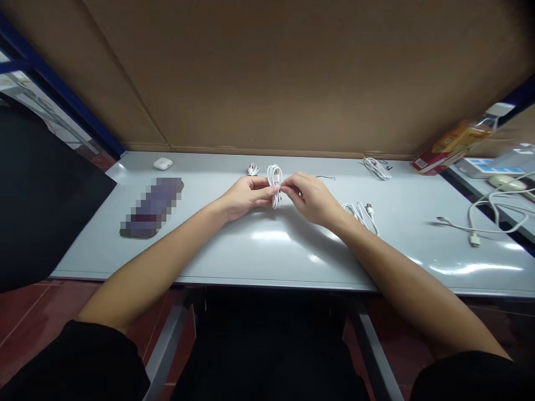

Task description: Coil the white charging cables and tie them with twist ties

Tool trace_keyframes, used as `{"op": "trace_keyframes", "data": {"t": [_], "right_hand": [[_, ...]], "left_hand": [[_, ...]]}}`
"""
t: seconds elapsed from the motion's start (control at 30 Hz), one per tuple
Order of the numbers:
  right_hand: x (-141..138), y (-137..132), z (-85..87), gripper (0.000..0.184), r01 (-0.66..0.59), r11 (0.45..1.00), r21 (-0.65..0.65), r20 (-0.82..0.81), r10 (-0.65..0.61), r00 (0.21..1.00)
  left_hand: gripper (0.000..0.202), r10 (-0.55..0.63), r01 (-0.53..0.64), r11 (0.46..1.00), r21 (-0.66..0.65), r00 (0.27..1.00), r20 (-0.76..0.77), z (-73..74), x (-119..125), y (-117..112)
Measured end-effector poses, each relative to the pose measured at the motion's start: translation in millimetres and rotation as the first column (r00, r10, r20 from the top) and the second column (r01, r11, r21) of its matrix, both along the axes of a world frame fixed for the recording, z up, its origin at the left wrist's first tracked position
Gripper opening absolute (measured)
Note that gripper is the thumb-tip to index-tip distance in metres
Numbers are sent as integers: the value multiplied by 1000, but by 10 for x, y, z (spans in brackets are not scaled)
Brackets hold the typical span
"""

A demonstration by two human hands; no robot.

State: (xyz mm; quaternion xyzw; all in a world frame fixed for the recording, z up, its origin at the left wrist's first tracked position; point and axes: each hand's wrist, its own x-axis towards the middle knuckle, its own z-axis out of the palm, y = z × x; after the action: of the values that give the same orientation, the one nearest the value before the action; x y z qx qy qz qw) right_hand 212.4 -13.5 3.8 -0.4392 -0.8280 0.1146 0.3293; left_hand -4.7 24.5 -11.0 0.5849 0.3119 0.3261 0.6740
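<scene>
My left hand point(246, 197) grips a coiled white USB cable point(274, 174) between thumb and fingers, holding the bundle upright above the grey table. A metal plug shows inside the loops. On the coil's right side, my right hand point(311, 196) has thumb and forefinger pinched together against it. What that pinch holds is too small to make out. Behind my left hand lies a small bundled white cable point(253, 169). A thin dark tie point(325, 177) rests on the table beyond my right hand. Close to my right wrist is a loosely coiled white cable point(363, 214).
A pixelated phone-shaped object point(152, 209) and a white earbud case point(163, 164) lie at left. Towards the right are another bundled white cable point(377, 167), a loose white cable point(472, 229), a red and yellow package point(449, 146) and a mouse point(506, 182). A brown panel point(267, 83) closes the back.
</scene>
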Motion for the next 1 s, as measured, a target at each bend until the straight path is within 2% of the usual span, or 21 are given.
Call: {"op": "trace_keyframes", "data": {"t": [0.13,0.23,0.27,0.33,0.43,0.47,0.53,0.6,0.67,0.7,0.77,0.83,0.9,1.0], "right_hand": [[-28,-16,33,26,51,964,-262,-84,-75,994],[-2,-26,50,29,43,871,-489,-169,-143,975],[17,-25,51,30,3,831,-557,-216,-148,965],[61,-16,47,31,-134,728,-672,-336,-138,932],[118,15,43,27,-348,510,-787,-487,-166,857],[129,27,45,25,-391,447,-805,-511,-186,839],[138,48,54,22,-444,358,-821,-536,-219,815],[129,58,69,19,-482,313,-819,-560,-250,790],[109,54,88,19,-501,328,-801,-590,-282,757],[96,45,100,20,-494,367,-788,-601,-291,744],[70,22,127,23,-412,497,-764,-591,-283,755],[51,-2,154,25,-241,634,-735,-508,-279,815],[42,-19,171,26,-55,725,-687,-388,-301,871],[47,-26,168,26,81,785,-614,-281,-313,907]], "left_hand": [[40,30,-29,995,97,999,-14,-76,22,18],[37,55,-39,958,285,997,-49,-81,45,6],[34,73,-43,926,375,995,-65,-69,48,-2],[27,114,-35,828,560,988,-107,-34,45,-23],[20,149,31,672,739,973,-176,24,21,-57],[19,139,57,638,768,972,-188,40,12,-68],[20,116,85,593,801,975,-189,65,1,-85],[21,113,71,575,815,980,-165,82,-1,-93],[21,150,13,619,785,979,-135,89,6,-87],[24,172,-25,673,739,977,-123,88,10,-78],[40,210,-103,808,579,970,-120,72,14,-48],[65,244,-165,906,391,956,-161,36,11,-13],[78,278,-196,932,305,926,-257,-8,5,10],[61,370,-187,881,435,846,-384,-60,5,3]]}}
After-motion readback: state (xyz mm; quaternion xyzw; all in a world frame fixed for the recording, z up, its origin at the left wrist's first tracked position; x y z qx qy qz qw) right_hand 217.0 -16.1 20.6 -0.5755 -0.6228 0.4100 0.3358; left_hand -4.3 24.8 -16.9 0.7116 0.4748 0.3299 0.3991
